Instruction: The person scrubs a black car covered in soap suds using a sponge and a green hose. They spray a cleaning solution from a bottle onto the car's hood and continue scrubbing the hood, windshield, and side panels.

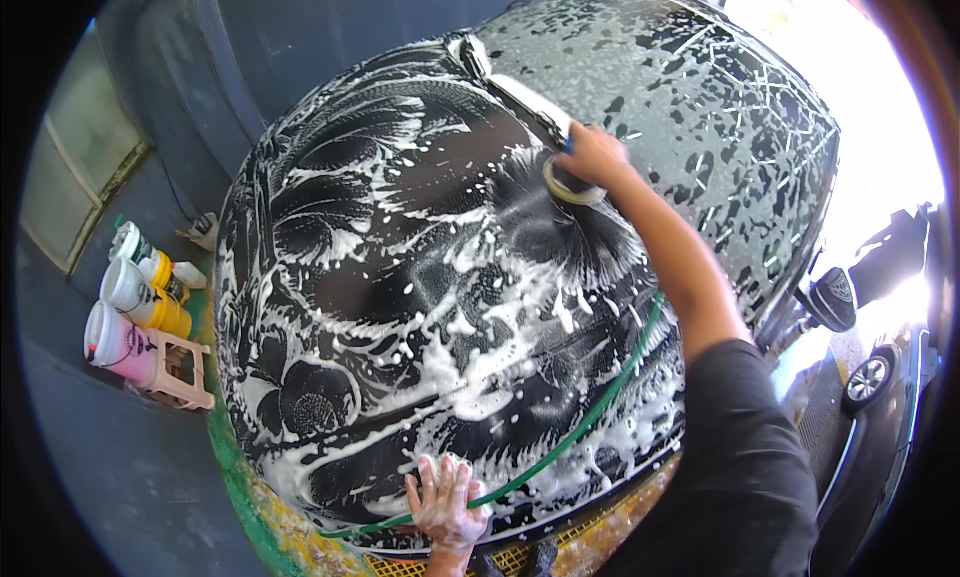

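Note:
Before me is a dark car hood (360, 307) streaked with white soap foam. My right hand (596, 157) reaches far across it and grips a round tool (574, 190) with a pale rim. Some blue shows by the fingers; the tool's exact kind is unclear. Near that hand lies a wiper arm (517, 93) at the base of the foam-covered windshield (637, 89). At the car's front edge my left hand (450, 506) lies in foam, palm down, fingers spread. A green hose (592, 419) passes under this hand; whether the hand grips it cannot be told. The hose's upper end disappears behind my right arm.
Several buckets (124, 284) and a pale plastic stool (184, 370) stand by the wall at left. A side mirror (834, 299) juts out at right. Another car (870, 442) is parked beyond it. Yellow floor grating (397, 568) shows below the bumper.

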Demonstrator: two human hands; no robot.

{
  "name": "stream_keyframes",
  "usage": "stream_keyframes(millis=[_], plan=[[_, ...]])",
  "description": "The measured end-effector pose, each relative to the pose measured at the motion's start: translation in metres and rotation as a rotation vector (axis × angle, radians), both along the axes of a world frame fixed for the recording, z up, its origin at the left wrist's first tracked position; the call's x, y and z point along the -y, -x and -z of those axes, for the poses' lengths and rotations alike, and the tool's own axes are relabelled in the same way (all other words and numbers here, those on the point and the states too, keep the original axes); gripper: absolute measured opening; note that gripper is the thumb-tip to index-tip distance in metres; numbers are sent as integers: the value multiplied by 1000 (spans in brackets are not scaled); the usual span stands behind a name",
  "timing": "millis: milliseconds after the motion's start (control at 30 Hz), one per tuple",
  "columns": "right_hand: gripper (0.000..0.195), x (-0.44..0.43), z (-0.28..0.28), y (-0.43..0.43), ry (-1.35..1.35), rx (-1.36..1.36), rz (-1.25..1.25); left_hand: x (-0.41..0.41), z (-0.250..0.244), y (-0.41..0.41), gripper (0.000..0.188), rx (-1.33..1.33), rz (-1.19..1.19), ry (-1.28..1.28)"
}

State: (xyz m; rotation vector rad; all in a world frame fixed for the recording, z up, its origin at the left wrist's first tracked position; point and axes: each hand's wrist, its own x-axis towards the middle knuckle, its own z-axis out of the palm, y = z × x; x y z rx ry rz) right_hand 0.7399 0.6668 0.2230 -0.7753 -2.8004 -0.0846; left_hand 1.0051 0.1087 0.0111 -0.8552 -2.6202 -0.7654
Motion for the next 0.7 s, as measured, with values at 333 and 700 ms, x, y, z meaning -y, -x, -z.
stream_keyframes(millis=[333,700], plan=[[69,75,37,-66,104,107,-235,9,-14,5,39,-8,-25,62],[64,100,24,204,68,50,-292,7,-9,6,32,-57,-50,2]])
